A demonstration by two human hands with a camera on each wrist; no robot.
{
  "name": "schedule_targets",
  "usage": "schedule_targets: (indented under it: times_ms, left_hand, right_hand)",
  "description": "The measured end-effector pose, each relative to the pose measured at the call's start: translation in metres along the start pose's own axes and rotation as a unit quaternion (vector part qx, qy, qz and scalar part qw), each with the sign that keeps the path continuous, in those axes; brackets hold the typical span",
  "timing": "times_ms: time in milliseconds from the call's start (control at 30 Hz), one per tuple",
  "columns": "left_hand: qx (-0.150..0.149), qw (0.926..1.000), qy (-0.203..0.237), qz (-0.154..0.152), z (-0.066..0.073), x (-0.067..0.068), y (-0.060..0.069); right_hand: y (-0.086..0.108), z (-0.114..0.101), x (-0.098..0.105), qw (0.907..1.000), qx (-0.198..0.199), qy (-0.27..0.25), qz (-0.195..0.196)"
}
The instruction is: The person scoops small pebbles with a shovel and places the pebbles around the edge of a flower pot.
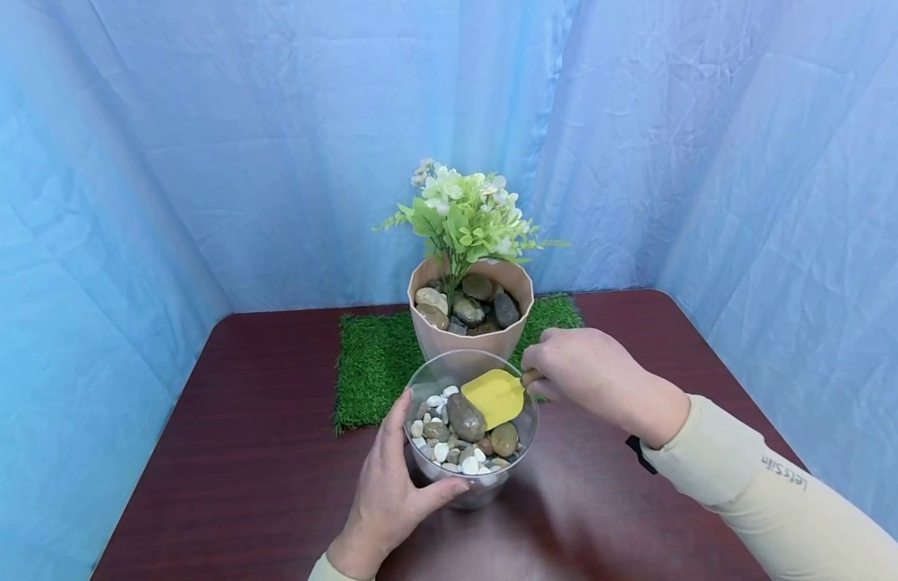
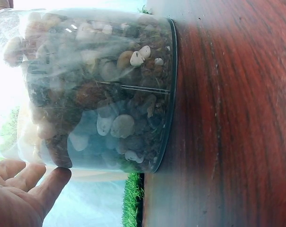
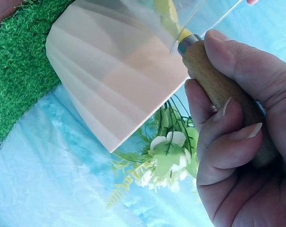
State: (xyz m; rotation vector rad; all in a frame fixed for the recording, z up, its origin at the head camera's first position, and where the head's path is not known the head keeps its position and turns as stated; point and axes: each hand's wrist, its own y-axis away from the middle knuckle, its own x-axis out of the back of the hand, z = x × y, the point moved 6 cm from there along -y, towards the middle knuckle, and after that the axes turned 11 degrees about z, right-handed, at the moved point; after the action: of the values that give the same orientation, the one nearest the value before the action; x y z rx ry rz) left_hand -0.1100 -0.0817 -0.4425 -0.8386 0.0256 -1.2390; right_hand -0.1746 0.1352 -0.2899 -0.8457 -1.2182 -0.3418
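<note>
Shovel (image 1: 494, 398), small, yellow blade, wooden handle (image 3: 218, 80). Location: blade inside the clear container, toward its 1 o'clock; handle leaving past the rim at 2 o'clock.

Right hand (image 1: 582, 367): fingers curled firmly round the handle.

Stone (image 1: 466, 416), large, dark: just beside the blade's end; whether it rests on the blade cannot be told.

Container (image 1: 474, 494), clear, round: on the table. Contents: mixed stones; white pebbles (image 1: 471, 465) at 6 o'clock, more at 10 and 11.

Left hand (image 1: 398, 488): spread wide from 7 to 9 o'clock, thumb and fingers holding the container's wall.

Pot (image 1: 452, 344), pale pink: at 12 o'clock from the container. Holds flowering plant (image 1: 466, 218), upright, and larger stones (image 1: 469, 309) about its stems.

Mat (image 1: 376, 363), green, grass-like: beneath the pot.

Table (image 1: 238, 444), dark red-brown; curtain (image 1: 311, 161), blue, behind and on both sides.

Condition of work, as judged: plant set in its pot, stones in place round it. Shovelling within the container appears under way and unfinished; no load lies plainly on the blade, and a good stock of stones remains in the container. Whether stones are being taken out or put in cannot be told.
</note>
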Motion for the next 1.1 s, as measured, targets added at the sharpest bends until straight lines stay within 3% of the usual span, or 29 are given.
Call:
schedule_targets:
  times_ms: [333, 600, 1100]
  left_hand:
    - [0.001, 1.0, -0.002, -0.001, 0.0, 0.0, -0.001]
    - [-0.017, 0.9997, -0.006, 0.015, 0.0, 0.0, 0.0]
    - [-0.014, 0.9998, 0.004, 0.015, 0.0, -0.001, 0.0]
  right_hand:
    - [0.0, 0.002, -0.003, 0.9993, -0.017, -0.024, -0.023]
    - [0.0, 0.002, -0.005, 0.9987, -0.029, -0.03, -0.028]
    - [-0.006, -0.001, -0.013, 0.9907, -0.083, -0.061, -0.089]
